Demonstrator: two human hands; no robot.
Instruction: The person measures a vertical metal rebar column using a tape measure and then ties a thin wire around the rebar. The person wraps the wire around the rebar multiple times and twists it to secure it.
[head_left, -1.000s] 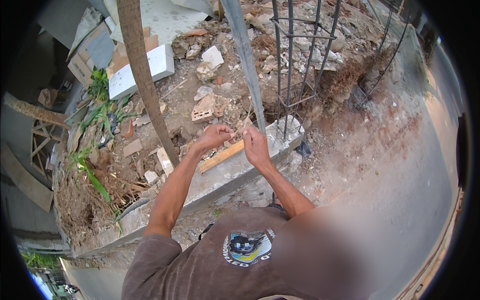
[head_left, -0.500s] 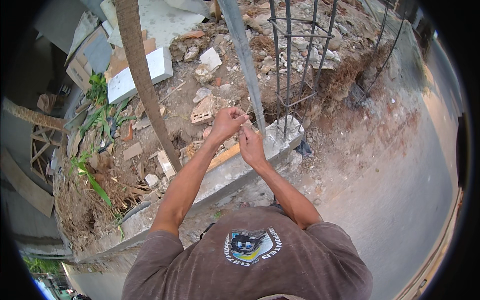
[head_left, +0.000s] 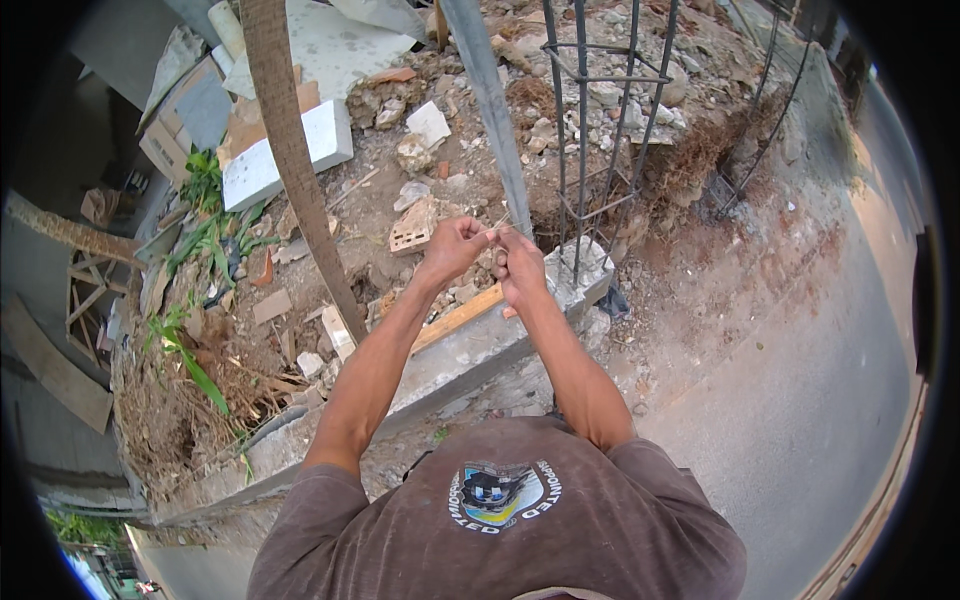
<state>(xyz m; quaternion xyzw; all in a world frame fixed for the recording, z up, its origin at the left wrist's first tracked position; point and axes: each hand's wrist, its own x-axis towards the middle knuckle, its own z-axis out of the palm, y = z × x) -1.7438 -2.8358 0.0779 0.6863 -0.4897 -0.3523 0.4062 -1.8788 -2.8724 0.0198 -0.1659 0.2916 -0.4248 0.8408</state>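
Note:
My left hand (head_left: pixel 455 247) is closed, thumb and forefinger pinching a thin pale string (head_left: pixel 503 223). Right beside it, my right hand (head_left: pixel 520 266) is also closed, its fingertips pinching the same string. Whether it is twine or wire is too fine to tell. Both hands are just in front of a grey upright post (head_left: pixel 488 100), near its lower end. Below them a concrete ledge (head_left: pixel 470 352) runs across, with a strip of light wood (head_left: pixel 455 322) lying along it. The post's foot is partly hidden behind my right hand.
A cage of steel rebar (head_left: pixel 583 130) rises from the ledge's right end. To the left leans a brown wooden plank (head_left: pixel 290 150). Rubble, a holed brick (head_left: pixel 415 228) and a white block (head_left: pixel 285 155) lie behind the ledge. Grey pavement (head_left: pixel 760 400) stretches to the right.
My right hand has moved up and slightly right, its fingertips now level with my left hand's. My left hand stays almost in place. The view has shifted slightly.

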